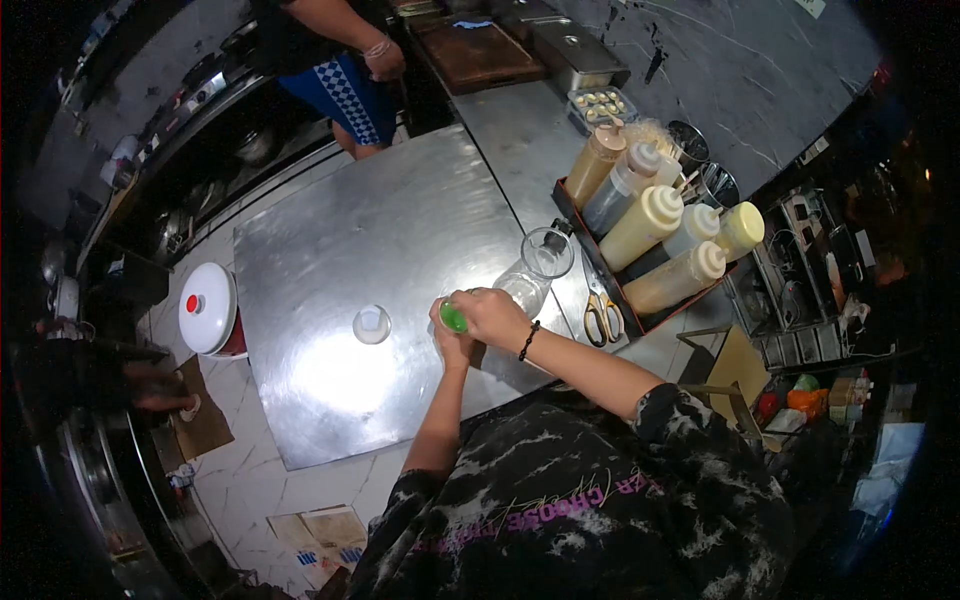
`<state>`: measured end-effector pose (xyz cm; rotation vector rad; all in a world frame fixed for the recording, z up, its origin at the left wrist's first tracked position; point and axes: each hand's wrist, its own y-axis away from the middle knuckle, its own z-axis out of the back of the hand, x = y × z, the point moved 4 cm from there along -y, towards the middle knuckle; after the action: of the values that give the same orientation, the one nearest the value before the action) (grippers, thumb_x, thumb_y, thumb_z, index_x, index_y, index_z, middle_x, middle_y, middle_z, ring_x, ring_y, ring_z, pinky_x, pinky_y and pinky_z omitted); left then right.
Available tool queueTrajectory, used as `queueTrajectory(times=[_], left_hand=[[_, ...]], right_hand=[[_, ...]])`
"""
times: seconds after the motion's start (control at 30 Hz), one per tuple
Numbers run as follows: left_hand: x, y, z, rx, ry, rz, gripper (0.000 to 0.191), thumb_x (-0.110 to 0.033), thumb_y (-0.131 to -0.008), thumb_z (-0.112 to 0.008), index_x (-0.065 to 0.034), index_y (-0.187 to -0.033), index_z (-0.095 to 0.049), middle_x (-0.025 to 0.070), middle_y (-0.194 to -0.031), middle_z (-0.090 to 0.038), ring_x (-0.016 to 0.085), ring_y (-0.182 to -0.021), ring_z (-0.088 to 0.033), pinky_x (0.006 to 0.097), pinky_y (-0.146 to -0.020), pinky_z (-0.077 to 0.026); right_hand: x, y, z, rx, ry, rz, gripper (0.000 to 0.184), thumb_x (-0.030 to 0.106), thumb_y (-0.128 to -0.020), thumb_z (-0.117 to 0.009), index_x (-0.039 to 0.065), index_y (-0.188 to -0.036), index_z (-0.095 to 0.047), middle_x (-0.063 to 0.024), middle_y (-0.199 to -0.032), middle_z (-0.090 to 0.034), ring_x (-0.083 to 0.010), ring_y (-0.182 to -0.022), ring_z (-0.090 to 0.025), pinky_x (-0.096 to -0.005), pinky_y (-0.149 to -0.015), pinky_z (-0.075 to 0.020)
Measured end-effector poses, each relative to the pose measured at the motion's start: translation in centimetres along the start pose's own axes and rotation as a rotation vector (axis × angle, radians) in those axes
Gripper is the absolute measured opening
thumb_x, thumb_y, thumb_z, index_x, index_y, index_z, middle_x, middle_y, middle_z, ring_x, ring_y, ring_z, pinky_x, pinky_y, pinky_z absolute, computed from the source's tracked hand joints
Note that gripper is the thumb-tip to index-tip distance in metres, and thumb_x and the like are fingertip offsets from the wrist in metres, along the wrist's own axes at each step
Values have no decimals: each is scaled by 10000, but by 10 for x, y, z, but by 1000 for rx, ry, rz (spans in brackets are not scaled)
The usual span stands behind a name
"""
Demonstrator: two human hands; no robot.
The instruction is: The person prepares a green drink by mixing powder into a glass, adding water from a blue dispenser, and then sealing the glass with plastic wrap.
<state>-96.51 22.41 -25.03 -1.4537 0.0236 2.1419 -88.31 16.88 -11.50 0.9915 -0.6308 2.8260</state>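
Note:
Over the steel table [375, 225], my left hand [452, 349] is wrapped around a small round thing with a bright green top [454, 316], perhaps a bottle or jar. My right hand [491, 315] closes on its upper side from the right. Most of the held thing is hidden by my fingers. To the left stands a small whitish round container [371, 326], its contents unclear. Just beyond my right hand is a clear glass or plastic jug [521, 286], partly covered by that hand.
On the right, a dark tray [637, 319] holds several squeeze bottles [643, 225]. Scissors [602, 319] lie before it. Farther back are a lidded egg box [600, 106] and a wooden board [480, 56]. Another person [337, 82] stands beyond the table. A white-lidded pot [217, 307] is left.

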Motion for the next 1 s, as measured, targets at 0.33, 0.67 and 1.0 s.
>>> queueTrajectory(times=[0.33, 0.67, 1.0], left_hand=[[0, 1, 3, -23, 83, 78, 605, -281, -763, -665, -93, -1216, -310, 176, -1009, -579, 367, -907, -583, 423, -775, -452], [10, 2, -3, -3, 59, 109, 583, -320, -748, -663, -82, -1185, -359, 168, -1069, -541, 368, -941, -564, 431, -801, -444], [13, 2, 0, -29, -20, -3, 613, -320, -740, -686, -82, -1197, -354, 158, -1085, -526, 352, -955, -554, 411, -812, -443]], right_hand=[[3, -1, 0, -33, 11, -40, 115, 59, -745, -547, 52, -859, -560, -167, -676, -598, -334, -635, -603, -415, -585, -489], [3, -5, 0, 12, -12, -18, 154, 73, -741, -554, 48, -892, -566, -178, -658, -591, -338, -623, -602, -415, -576, -488], [9, -6, 4, 10, -31, 26, 117, 52, -751, -536, 49, -861, -574, -179, -670, -593, -341, -616, -598, -405, -565, -487]])
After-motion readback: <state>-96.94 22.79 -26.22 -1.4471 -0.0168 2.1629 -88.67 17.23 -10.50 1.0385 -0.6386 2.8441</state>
